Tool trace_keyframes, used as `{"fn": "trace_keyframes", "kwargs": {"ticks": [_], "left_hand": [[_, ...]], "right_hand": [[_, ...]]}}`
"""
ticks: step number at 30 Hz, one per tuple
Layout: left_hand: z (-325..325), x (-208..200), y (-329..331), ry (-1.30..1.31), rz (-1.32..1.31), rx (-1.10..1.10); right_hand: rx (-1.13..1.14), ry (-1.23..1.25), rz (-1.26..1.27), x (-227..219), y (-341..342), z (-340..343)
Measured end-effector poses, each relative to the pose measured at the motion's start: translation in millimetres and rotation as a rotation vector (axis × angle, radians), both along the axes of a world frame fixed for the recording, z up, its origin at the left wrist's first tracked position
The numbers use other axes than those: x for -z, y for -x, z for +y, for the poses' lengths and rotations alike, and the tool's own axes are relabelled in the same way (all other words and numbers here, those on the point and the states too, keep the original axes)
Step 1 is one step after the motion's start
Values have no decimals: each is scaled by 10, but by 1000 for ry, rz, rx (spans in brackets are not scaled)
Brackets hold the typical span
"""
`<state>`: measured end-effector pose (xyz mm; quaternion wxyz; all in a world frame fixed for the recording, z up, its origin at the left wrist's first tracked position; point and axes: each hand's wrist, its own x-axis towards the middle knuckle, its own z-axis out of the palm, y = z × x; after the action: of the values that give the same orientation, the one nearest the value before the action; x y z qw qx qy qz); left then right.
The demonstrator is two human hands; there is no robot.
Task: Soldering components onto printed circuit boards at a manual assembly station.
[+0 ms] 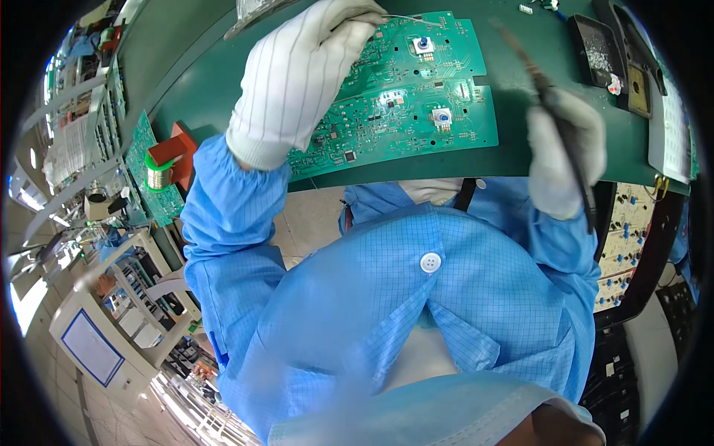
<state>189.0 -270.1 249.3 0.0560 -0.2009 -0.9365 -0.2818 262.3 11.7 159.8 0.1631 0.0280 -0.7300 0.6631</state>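
Two green circuit boards (401,137), seemingly joined as one panel, lie on the green work mat in front of me. A white component with a blue shaft (423,44) sits on the upper board, and a similar blue-shafted component (442,117) on the lower one. My left hand (297,82), in a white striped glove, is closed over the boards' upper left. It pinches a thin solder wire (416,20) that reaches right across the upper board. Blurred by motion, my gloved right hand (569,141) grips a soldering iron (549,89) right of the boards, its tip raised toward the upper left.
A solder spool (158,175) on a red holder (178,152) stands at the left, beside another green board (141,149). A black tray (595,52) with small bits lies at the upper right. Boards with blue parts (628,223) fill a dark rack at the lower right.
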Motion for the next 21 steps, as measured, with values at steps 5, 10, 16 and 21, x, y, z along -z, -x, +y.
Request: {"fn": "trace_keyframes", "kwargs": {"ticks": [5, 10, 16, 21], "left_hand": [[239, 60, 88, 368, 117, -123], [325, 57, 187, 383, 139, -56], [380, 77, 280, 366, 208, 38], [414, 18, 255, 360, 137, 35]], "right_hand": [[-69, -323, 294, 27, 136, -273], [-58, -344, 187, 62, 108, -250], [-78, -405, 214, 72, 144, -243], [-149, -495, 253, 32, 165, -231]]}}
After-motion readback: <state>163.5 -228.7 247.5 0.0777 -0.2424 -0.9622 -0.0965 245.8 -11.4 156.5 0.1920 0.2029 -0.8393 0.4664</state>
